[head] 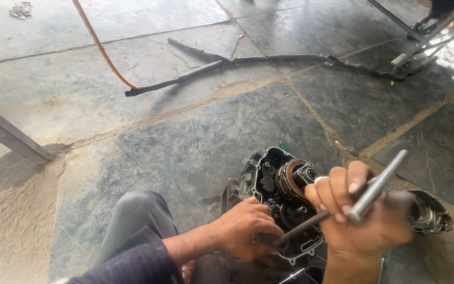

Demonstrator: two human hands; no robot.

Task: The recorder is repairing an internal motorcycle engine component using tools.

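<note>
Right hand point(361, 210) clenched on T-handle wrench point(342, 205), shaft down into open engine case point(277, 205) on floor. Left hand point(245, 229) grips case rim. Cover off; clutch point(292, 179) exposed, not yet removed.

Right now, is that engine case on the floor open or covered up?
Open. The engine case shows its clutch and gears bare, with no cover over them. The left hand rests on it; the right hand holds a T-handle wrench.

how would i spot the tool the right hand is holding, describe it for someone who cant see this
Find the open black engine case on the stone floor. Over it, the right hand grips a T-shaped metal wrench: pale grey crossbar, dark shaft running down into the case beside the left hand.
</note>
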